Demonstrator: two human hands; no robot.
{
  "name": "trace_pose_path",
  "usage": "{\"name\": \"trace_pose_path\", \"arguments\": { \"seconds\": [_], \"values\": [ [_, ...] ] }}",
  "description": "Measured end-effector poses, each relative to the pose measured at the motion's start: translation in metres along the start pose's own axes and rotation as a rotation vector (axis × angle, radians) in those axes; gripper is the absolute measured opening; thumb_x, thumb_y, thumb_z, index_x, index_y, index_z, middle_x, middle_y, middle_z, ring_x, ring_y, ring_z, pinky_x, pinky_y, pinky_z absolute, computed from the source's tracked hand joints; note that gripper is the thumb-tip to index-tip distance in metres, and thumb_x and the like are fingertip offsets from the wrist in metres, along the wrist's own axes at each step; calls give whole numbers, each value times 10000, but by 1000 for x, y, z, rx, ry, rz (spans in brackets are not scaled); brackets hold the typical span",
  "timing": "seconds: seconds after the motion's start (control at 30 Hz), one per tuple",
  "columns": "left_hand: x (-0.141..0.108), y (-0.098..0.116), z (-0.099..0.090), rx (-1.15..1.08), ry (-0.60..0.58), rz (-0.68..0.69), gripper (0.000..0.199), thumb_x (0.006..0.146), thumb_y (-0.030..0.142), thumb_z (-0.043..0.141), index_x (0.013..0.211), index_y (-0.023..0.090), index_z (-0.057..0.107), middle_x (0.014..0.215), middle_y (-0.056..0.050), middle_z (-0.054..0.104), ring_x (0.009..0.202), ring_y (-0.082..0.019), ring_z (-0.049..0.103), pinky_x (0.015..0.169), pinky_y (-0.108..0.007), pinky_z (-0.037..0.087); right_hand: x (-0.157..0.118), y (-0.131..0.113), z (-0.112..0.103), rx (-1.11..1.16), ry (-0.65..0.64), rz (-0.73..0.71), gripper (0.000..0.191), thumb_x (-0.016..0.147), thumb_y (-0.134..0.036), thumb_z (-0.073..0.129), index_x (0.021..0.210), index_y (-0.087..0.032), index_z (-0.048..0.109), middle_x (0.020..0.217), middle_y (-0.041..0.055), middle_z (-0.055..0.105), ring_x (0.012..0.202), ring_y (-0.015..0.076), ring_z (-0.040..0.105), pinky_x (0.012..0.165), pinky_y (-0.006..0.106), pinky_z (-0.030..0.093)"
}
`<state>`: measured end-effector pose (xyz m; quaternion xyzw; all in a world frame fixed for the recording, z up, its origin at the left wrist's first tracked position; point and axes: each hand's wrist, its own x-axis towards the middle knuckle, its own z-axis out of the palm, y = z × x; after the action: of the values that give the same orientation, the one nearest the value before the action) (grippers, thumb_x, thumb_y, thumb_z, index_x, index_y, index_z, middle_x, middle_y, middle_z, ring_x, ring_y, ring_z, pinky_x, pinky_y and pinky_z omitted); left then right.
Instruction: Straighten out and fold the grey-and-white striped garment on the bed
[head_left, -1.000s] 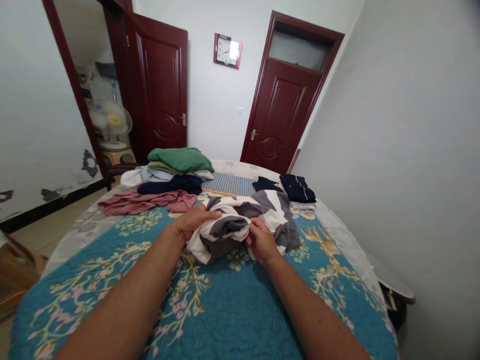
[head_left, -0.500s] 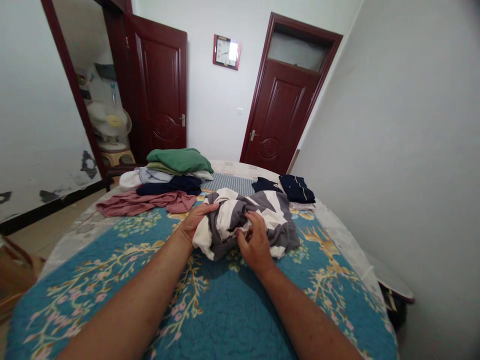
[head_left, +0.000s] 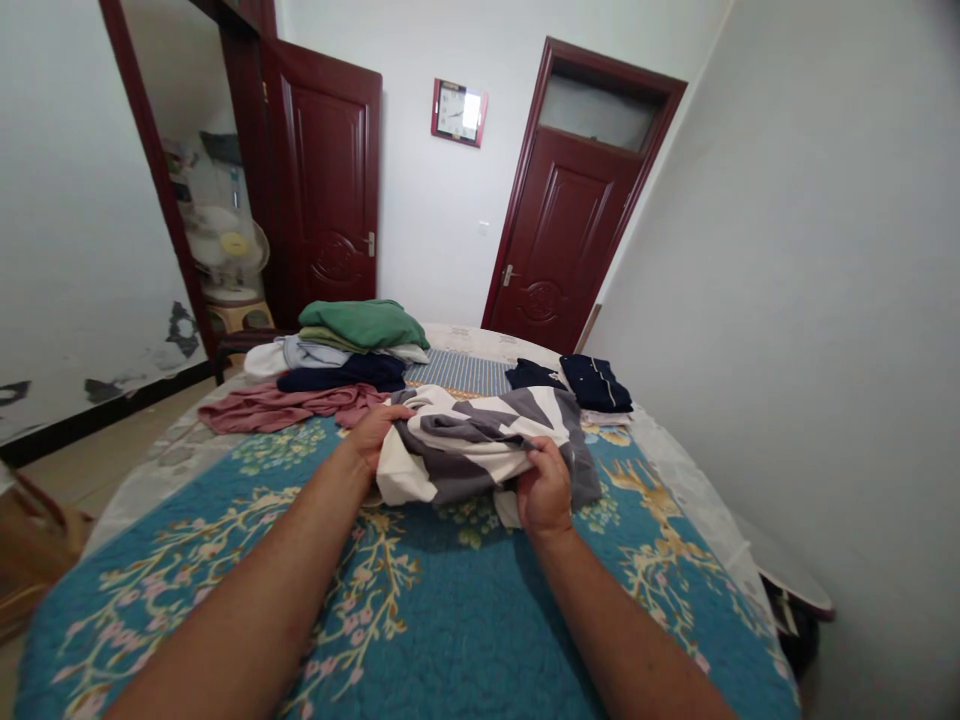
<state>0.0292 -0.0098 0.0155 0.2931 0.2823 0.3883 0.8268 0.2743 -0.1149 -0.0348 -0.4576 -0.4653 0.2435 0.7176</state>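
A grey, white and charcoal striped garment lies bunched on the blue floral quilt, partly lifted between my hands. My left hand grips its left side, and my right hand holds its right side, the fingers closed on the cloth. Beyond my left hand lies a crumpled mauve garment, with a navy garment and a folded green garment behind it. Folded navy garments sit at the far right of the bed.
A blue striped cloth lies at the far end of the bed. A wall rises close along the right side. Beyond the bed's left edge is a tiled floor. A fan stands in a side room by an open red-brown door.
My hands have moved apart, with the right hand shifting rightward. The striped garment has gone from a tight bunch to a wider, stretched spread between them.
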Motion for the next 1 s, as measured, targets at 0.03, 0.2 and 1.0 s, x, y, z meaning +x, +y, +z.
{"name": "trace_pose_path", "arguments": {
  "seconds": [0.03,0.2,1.0],
  "values": [
    [1,0,0,-6,20,-6,531,703,147,752,1232,127,729,881,-148,829,774,-360,810,804,-533,674,-1,0,1,79,-12,26,162,839,-384,487,881,-251,569,897,53,708,833,240,677,769,365,544],
    [3,-8,5,-36,59,36,553,700,118,718,1253,111,711,862,-126,824,706,-327,804,765,-486,685,-12,-10,3,-15,-318,35,300,966,-503,516,1005,-232,638,944,54,728,789,206,647,748,339,524],
    [3,-5,5,-181,265,51,455,678,25,671,1114,120,757,770,-125,807,699,-343,804,714,-499,696,40,-16,-32,365,443,107,183,776,-357,556,922,-246,550,769,-40,656,737,176,656,741,303,565]
  ]
}}
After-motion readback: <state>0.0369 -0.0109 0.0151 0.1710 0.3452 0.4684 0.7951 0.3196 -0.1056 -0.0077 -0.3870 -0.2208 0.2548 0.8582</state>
